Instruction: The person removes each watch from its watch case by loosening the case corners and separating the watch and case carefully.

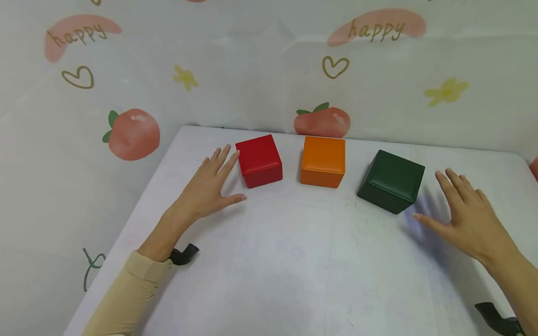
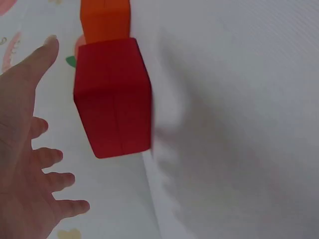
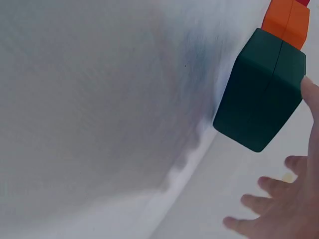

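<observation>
The red box point(image 1: 259, 158), orange box point(image 1: 322, 161) and green box point(image 1: 392, 182) stand apart, 3 in a row, toward the far edge of the table point(image 1: 273, 261). The left hand point(image 1: 203, 186), spread and gripping nothing, hovers beside the red box; the right hand point(image 1: 470, 219), likewise spread and released, beside the green box.

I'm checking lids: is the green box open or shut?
Shut: the green box has its lid down, just a thin seam in the right wrist view.

Before you, left to right, a red leather-look box point(image 1: 258, 158), orange leather-look box point(image 1: 323, 157) and angled dark-green leather-look box point(image 1: 392, 179) stand closed, apart.
</observation>
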Available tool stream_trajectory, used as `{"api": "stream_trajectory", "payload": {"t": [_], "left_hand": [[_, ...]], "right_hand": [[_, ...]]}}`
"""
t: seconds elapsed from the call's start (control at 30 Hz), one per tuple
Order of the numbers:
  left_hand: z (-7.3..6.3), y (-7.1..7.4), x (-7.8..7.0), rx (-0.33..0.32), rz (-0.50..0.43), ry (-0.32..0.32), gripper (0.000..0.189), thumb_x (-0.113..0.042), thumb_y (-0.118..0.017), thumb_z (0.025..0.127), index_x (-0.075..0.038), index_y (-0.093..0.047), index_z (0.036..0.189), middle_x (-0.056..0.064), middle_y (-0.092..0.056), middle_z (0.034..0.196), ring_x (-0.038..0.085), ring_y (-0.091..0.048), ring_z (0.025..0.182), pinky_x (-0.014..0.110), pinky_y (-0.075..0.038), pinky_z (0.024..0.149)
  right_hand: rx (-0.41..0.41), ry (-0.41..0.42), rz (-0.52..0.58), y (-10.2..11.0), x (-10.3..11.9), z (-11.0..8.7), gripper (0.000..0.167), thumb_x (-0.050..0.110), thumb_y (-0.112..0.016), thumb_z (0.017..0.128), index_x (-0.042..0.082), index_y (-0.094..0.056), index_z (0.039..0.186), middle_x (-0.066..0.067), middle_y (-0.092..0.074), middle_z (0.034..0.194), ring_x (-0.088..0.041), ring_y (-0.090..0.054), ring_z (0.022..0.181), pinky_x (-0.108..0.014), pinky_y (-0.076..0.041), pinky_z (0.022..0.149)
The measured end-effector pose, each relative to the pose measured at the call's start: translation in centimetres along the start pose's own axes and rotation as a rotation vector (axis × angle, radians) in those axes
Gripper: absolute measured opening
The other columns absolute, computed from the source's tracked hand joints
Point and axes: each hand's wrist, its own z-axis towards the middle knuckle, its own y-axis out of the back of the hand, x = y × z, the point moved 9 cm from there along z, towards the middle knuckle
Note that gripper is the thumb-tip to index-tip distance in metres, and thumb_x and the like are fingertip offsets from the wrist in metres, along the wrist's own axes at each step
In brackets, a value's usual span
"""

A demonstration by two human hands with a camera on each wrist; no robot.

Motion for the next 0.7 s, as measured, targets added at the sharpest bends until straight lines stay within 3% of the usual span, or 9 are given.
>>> {"api": "stream_trajectory", "payload": {"t": [0.17, 0.3, 0.57, 0.63, 0.7], "left_hand": [[0.7, 1.3, -1.9, -0.093, -0.096, -0.092, 0.102, -0.048, -0.079, 0.081, -0.021, -0.019, 0.160, 0.008, -0.017, 0.165, 0.030, -0.017, 0.151, 0.053, -0.034, 0.114], [1.4, 2.1, -3.8, -0.137, -0.203, -0.175, 0.097, -0.042, -0.082, 0.080, -0.020, -0.028, 0.158, 0.004, -0.026, 0.162, 0.023, -0.028, 0.146, 0.048, -0.046, 0.105], [2.6, 2.0, -5.5, -0.140, -0.308, -0.236, 0.087, -0.038, -0.081, 0.082, -0.016, -0.038, 0.154, 0.002, -0.034, 0.159, 0.018, -0.035, 0.142, 0.044, -0.046, 0.106], [2.9, 1.8, -5.8, -0.138, -0.334, -0.245, 0.084, -0.037, -0.081, 0.082, -0.014, -0.040, 0.152, 0.002, -0.035, 0.158, 0.017, -0.035, 0.142, 0.044, -0.046, 0.106], [3.2, 1.6, -6.2, -0.132, -0.365, -0.250, 0.082, -0.036, -0.081, 0.083, -0.013, -0.042, 0.151, 0.001, -0.037, 0.157, 0.017, -0.035, 0.142, 0.044, -0.046, 0.106]], "right_hand": [[-0.055, 0.050, 0.116, 0.4, 0.6, 0.6, 0.106, 0.026, -0.088, 0.072, 0.010, -0.027, 0.157, -0.022, -0.026, 0.159, -0.051, -0.030, 0.139, -0.066, -0.021, 0.113], [-0.062, 0.047, 0.174, 0.3, 1.0, 1.2, 0.110, 0.018, -0.091, 0.067, 0.016, -0.028, 0.158, -0.013, -0.027, 0.160, -0.040, -0.028, 0.144, -0.055, -0.020, 0.118], [-0.052, 0.041, 0.222, 0.0, 1.4, 2.0, 0.108, 0.013, -0.091, 0.067, 0.021, -0.030, 0.157, -0.010, -0.031, 0.158, -0.035, -0.029, 0.145, -0.060, -0.022, 0.116], [-0.058, 0.043, 0.223, 0.0, 1.4, 2.2, 0.108, 0.012, -0.090, 0.067, 0.021, -0.031, 0.157, -0.010, -0.032, 0.158, -0.033, -0.030, 0.144, -0.053, -0.023, 0.118], [-0.067, 0.048, 0.217, -0.1, 1.4, 2.4, 0.108, 0.012, -0.090, 0.067, 0.021, -0.032, 0.157, -0.009, -0.034, 0.157, -0.031, -0.033, 0.142, -0.035, -0.024, 0.118]]}}
